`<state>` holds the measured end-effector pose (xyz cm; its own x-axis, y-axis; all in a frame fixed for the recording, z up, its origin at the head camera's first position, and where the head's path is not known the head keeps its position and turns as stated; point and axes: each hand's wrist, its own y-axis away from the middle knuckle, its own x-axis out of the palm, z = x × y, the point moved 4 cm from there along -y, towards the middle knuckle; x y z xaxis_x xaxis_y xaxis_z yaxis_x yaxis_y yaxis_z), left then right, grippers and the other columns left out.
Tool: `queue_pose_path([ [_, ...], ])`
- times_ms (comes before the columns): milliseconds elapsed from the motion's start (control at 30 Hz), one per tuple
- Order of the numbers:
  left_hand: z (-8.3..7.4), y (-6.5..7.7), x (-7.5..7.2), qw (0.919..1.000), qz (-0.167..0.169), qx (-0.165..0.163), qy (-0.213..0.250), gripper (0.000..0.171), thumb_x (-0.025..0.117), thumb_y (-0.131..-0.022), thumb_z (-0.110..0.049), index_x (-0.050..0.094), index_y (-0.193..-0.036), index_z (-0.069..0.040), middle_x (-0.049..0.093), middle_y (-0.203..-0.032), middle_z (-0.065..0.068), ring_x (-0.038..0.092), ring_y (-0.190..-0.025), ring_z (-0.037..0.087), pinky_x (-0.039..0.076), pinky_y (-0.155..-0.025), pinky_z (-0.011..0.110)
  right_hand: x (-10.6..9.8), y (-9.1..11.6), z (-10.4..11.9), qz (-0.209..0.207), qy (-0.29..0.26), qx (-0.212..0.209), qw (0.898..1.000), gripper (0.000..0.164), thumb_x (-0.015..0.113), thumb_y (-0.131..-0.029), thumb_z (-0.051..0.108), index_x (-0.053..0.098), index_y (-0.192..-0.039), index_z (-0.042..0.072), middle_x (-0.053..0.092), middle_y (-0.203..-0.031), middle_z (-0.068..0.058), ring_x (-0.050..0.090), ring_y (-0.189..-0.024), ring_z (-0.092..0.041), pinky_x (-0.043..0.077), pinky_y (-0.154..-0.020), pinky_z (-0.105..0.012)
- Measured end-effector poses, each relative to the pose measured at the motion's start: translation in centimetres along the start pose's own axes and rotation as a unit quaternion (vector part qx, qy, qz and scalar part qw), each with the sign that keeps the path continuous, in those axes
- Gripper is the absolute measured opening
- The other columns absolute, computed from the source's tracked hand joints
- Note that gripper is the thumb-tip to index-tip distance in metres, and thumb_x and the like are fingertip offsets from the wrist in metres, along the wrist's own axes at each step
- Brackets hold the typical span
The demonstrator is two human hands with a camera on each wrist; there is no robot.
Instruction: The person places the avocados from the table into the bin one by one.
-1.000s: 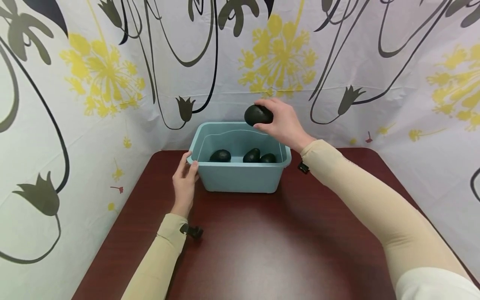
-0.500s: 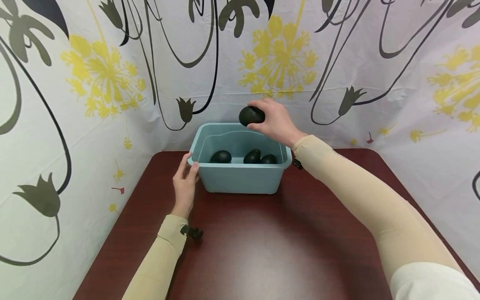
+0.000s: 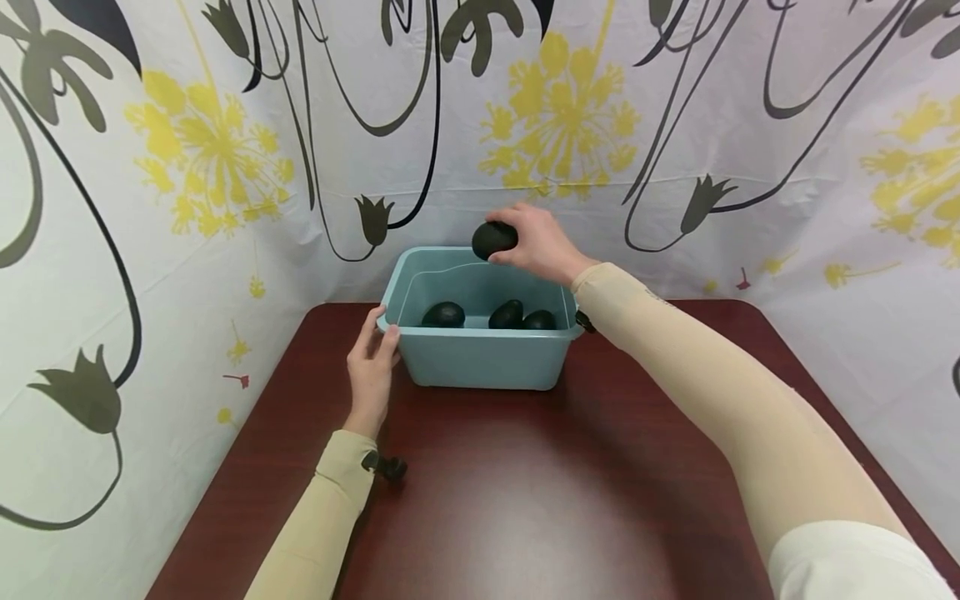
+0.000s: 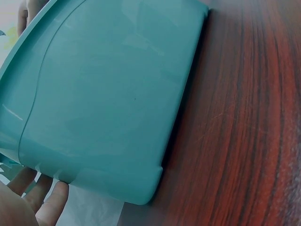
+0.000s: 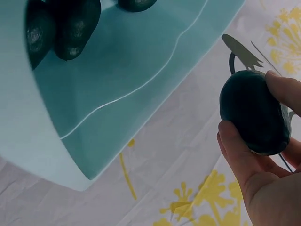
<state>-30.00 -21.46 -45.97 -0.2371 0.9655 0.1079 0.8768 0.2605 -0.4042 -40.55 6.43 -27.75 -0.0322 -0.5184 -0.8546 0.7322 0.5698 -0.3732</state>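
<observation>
My right hand point(image 3: 542, 246) grips a dark green avocado point(image 3: 494, 241) between thumb and fingers, above the back rim of a light blue plastic bin point(image 3: 483, 360). In the right wrist view that avocado point(image 5: 251, 113) is held apart from the bin wall. Three more dark avocados lie inside: one at the left point(image 3: 443, 314), and a pair side by side at the right, the nearer-middle avocado point(image 3: 506, 314) leaning by its neighbour point(image 3: 539, 320). With thumb and fingers, my left hand point(image 3: 369, 379) holds the bin's front left corner; its fingertips point(image 4: 57, 193) touch the side below the rim.
The bin stands near the far edge of a dark red-brown wooden table point(image 3: 480, 492). White cloth point(image 3: 465, 158) with grey and yellow flower prints hangs behind and at both sides. Each wrist wears a small black camera, the left camera point(image 3: 390, 468) showing most plainly.
My right hand has moved a little left and slightly down with the avocado, further over the bin. The left hand stays on the bin's corner, and the three avocados inside lie as before.
</observation>
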Motion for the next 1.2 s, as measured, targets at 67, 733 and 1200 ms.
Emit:
queue_pose_path([
  [67, -0.9, 0.3, 0.1, 1.0, 0.004, 0.0, 0.0, 0.052, 0.066, -0.099, -0.032, 0.052, -0.149, -0.024, 0.05, -0.148, 0.01, 0.052, -0.128, 0.026, 0.044, -0.1, 0.06, 0.3, -0.1, -0.1, 0.009, -0.004, 0.0, 1.0, 0.065, 0.081, -0.088, 0.029, 0.053, -0.146, 0.016, 0.053, -0.139, -0.011, 0.051, -0.12, -0.03, 0.045, -0.096, -0.046],
  [733, 0.0, -0.1, 0.0, 0.9999, -0.004, 0.008, -0.006, 0.05, 0.068, -0.097, -0.038, 0.055, -0.145, -0.032, 0.054, -0.144, 0.006, 0.055, -0.124, 0.024, 0.046, -0.098, 0.058, 1.7, -0.7, 0.0, 0.06, 0.021, -0.003, 0.998, 0.059, 0.082, -0.087, 0.029, 0.06, -0.14, 0.018, 0.057, -0.133, -0.006, 0.055, -0.112, -0.025, 0.049, -0.089, -0.042],
  [1200, -1.8, 0.4, 0.2, 0.9999, 0.012, -0.005, 0.005, 0.052, 0.066, -0.099, -0.029, 0.051, -0.149, -0.021, 0.049, -0.149, 0.014, 0.052, -0.127, 0.029, 0.044, -0.1, 0.057, 2.1, -1.1, 0.2, 0.091, 0.018, 0.005, 0.996, 0.058, 0.08, -0.088, 0.028, 0.058, -0.142, 0.019, 0.057, -0.136, -0.005, 0.055, -0.112, -0.022, 0.05, -0.089, -0.04],
])
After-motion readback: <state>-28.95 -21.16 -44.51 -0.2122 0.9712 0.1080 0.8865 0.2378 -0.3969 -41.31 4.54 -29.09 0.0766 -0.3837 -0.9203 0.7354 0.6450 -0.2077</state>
